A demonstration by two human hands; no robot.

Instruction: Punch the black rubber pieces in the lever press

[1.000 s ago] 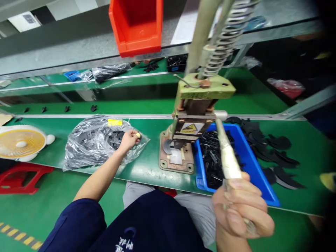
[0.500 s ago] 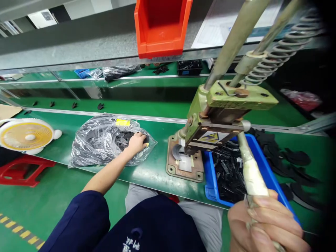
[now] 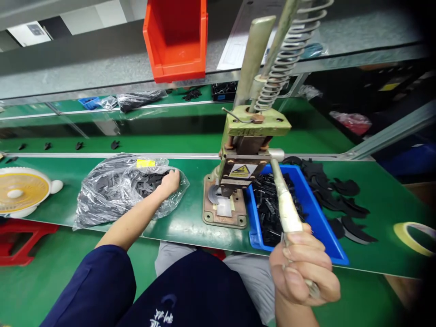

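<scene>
My left hand [image 3: 169, 181] reaches into the open mouth of a clear plastic bag [image 3: 112, 188] full of dark curved flat parts; its fingers are curled among the parts and what they hold is hidden. My right hand [image 3: 301, 268] is wrapped round the pale lever handle [image 3: 285, 204] of a green hand press [image 3: 254, 136]. A dark curved part [image 3: 214, 194] lies on the press base plate [image 3: 222, 213] under the ram.
A blue bin [image 3: 320, 218] of small black pieces stands right of the press. Loose dark curved parts [image 3: 340, 200] lie beyond it, with a yellow tape roll [image 3: 413, 236] at far right. A small fan [image 3: 22, 190] sits at far left, a red bin [image 3: 177, 38] overhead.
My left hand has pushed a little deeper into the bag. My right hand stays on the lever. The view has swung back to the left.
</scene>
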